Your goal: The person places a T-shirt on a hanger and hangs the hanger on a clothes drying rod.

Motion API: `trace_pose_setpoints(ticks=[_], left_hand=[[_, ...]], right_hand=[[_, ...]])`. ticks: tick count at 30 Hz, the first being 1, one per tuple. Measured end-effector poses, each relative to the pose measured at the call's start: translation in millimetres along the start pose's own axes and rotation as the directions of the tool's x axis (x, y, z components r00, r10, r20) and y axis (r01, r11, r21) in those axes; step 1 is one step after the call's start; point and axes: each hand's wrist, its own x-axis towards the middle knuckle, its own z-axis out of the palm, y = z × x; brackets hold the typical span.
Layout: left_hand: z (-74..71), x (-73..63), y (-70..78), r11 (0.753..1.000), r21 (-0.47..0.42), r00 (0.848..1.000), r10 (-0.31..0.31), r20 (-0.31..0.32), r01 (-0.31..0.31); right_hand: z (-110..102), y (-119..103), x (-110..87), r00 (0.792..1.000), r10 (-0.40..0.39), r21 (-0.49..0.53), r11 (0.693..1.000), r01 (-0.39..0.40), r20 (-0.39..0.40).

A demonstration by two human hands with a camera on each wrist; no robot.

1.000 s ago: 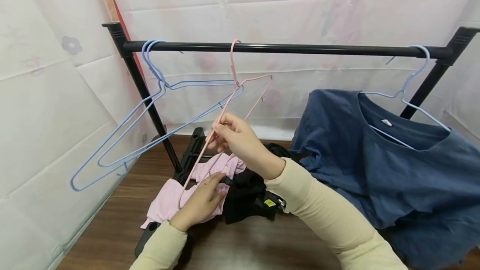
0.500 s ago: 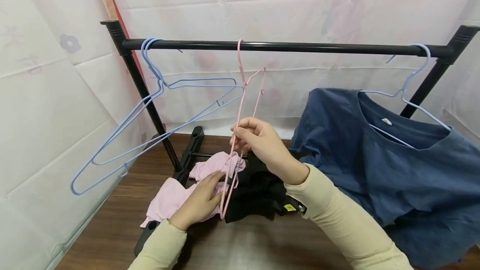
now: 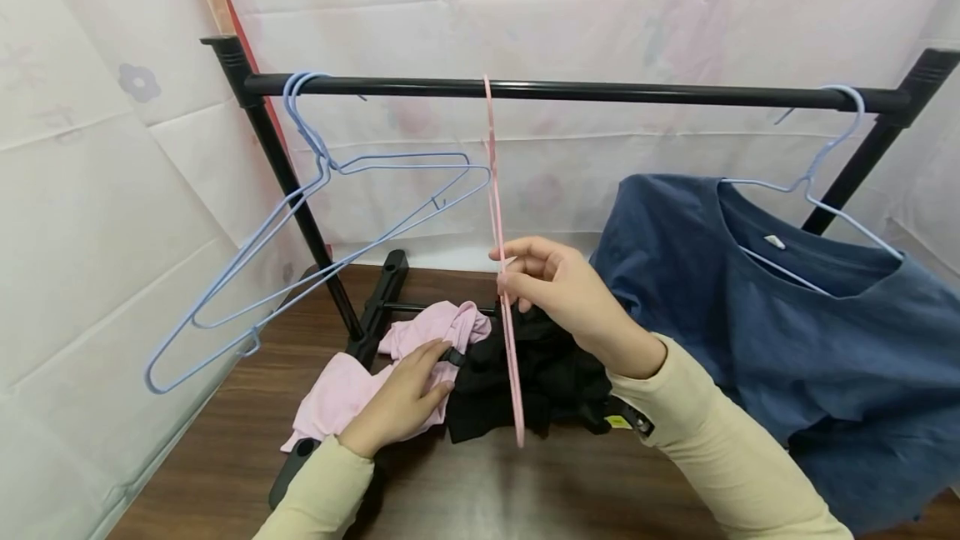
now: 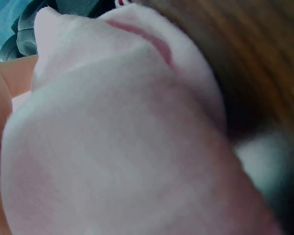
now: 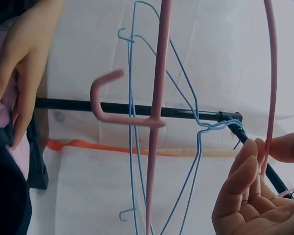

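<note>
In the head view a pink hanger [image 3: 513, 365] hangs from the black rail [image 3: 637, 92], seen almost edge-on. My right hand [image 3: 562, 290] pinches its side wire between thumb and fingers. The right wrist view shows the same pinch, with the hanger's small hook [image 5: 100, 105] nearby. My left hand [image 3: 405, 394] lies with extended fingers on a crumpled pink garment [image 3: 330, 402]. Folds of that garment [image 4: 103, 127] fill most of the left wrist view. Beside it is a heap of black cloth [image 3: 480, 407], touched by the pink hanger's outline only in sight; contact cannot be told.
Blue hangers [image 3: 322, 158] hang together near the rail's left end. A navy T-shirt [image 3: 810, 365] hangs on another blue hanger [image 3: 813, 169] at the right. The rack's black foot [image 3: 378, 307] stands on the brown wooden surface [image 3: 480, 490]. Patterned white sheets [image 3: 600, 32] enclose the back and left.
My right hand has moved right with the pink hanger, turning it from slanted to nearly edge-on and away from the left hand. The left hand stays on the pink garment.
</note>
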Motion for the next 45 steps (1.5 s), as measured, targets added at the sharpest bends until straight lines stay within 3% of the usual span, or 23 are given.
trace_pose_setpoints(ticks=[3,10,20,35,45], left_hand=[[-0.6,0.7,0.0,1.0,0.01,1.0,-0.002,0.001,0.002],[-1.2,1.1,-0.3,0.998,0.0,0.996,-0.069,0.061,0.069],[-2.6,0.3,1.0,0.996,-0.006,0.992,-0.093,0.087,0.094],[-1.8,-1.2,-1.0,0.996,-0.005,0.992,-0.093,0.089,0.094],[-2.3,-0.7,0.3,0.996,-0.011,0.993,-0.091,0.08,0.092]], right_hand=[[-4.7,3.2,-5.0,1.0,0.014,-0.02,1.0,-0.015,-0.007],[-14.4,16.8,-19.3,0.998,0.053,-0.051,0.997,-0.055,-0.033],[-31.4,26.7,-39.4,0.994,0.062,-0.09,0.993,-0.071,-0.093],[-31.3,30.2,-45.8,0.963,-0.049,-0.046,0.998,0.038,-0.264],[-36.9,29.7,-46.8,0.945,-0.091,-0.117,0.992,0.056,-0.315]])
